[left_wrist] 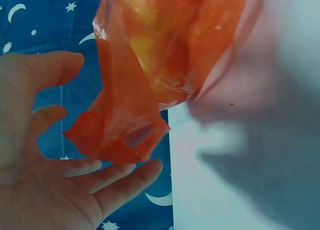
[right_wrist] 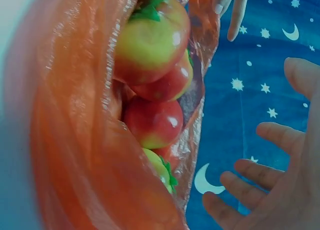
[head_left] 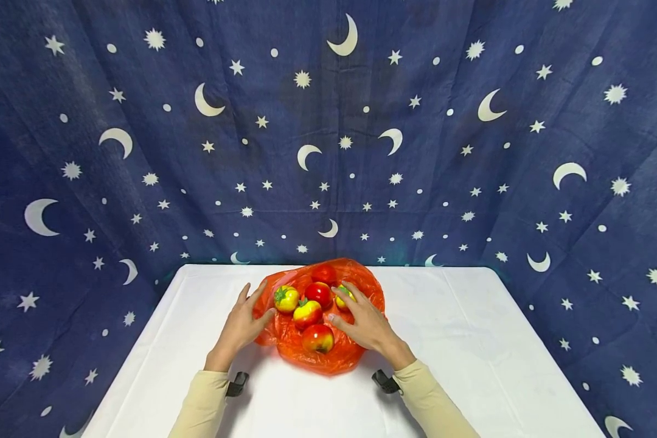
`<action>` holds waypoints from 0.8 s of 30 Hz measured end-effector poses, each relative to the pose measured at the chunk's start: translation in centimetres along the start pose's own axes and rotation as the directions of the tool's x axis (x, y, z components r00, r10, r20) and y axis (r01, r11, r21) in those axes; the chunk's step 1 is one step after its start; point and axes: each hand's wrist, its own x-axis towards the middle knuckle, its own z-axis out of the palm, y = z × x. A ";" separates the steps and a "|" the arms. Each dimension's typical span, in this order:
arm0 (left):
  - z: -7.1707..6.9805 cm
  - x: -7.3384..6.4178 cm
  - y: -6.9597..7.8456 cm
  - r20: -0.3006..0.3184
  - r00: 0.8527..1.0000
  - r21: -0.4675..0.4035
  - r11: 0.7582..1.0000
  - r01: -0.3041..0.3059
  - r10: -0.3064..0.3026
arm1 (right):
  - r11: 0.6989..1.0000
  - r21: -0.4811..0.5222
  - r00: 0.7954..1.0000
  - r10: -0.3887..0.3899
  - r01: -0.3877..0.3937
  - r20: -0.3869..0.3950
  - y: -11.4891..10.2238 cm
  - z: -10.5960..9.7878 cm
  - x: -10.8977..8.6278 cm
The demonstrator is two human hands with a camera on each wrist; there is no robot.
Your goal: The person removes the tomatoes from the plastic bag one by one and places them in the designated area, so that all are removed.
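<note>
An orange-red plastic bag (head_left: pixel 328 362) lies spread open on the white table, with several shiny red-and-yellow fruits in it. Nearest me is a red-yellow apple (head_left: pixel 318 338); a fruit with a green leafy top (head_left: pixel 308 314) sits just behind it. A yellower leafy-topped fruit (head_left: pixel 286 298) lies at left, a red apple (head_left: pixel 319 294) farther back. My left hand (head_left: pixel 242 326) is at the bag's left edge, fingers spread, beside a loose bag flap (left_wrist: pixel 120 135) in the left wrist view. Over the bag's right side, my right hand (head_left: pixel 368 323) has its fingers apart, partly hiding another yellow fruit (head_left: pixel 344 298).
The table (head_left: pixel 460 353) has a white cover and extends to both sides of the bag. Behind it hangs a dark blue cloth (head_left: pixel 328 182) with moons and stars. A black strap device (head_left: pixel 238 384) is on the left wrist, another (head_left: pixel 385 382) on the right.
</note>
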 end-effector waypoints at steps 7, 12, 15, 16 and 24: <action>0.3 0.1 -0.7 -0.032 0.999 -0.041 0.998 -0.037 0.036 | 0.997 0.076 1.000 -0.001 0.000 0.009 0.0 0.7 -0.3; 0.6 0.3 -1.2 -0.012 1.000 -0.049 0.999 -0.022 0.022 | 0.990 0.142 0.999 -0.005 0.000 0.032 0.0 1.4 -0.6; 0.7 0.4 -1.3 -0.002 1.000 -0.060 0.998 -0.024 0.024 | 0.985 0.169 0.999 -0.026 0.020 0.034 0.0 1.8 -0.6; 0.7 0.5 -1.3 0.001 1.000 -0.064 0.998 -0.025 0.025 | 0.984 0.175 0.999 -0.033 0.026 0.036 0.0 2.0 -0.6; 1.0 0.9 -1.6 0.017 0.999 -0.087 0.996 -0.036 0.038 | 0.975 0.220 0.994 -0.005 -0.018 0.105 -0.2 3.0 -0.7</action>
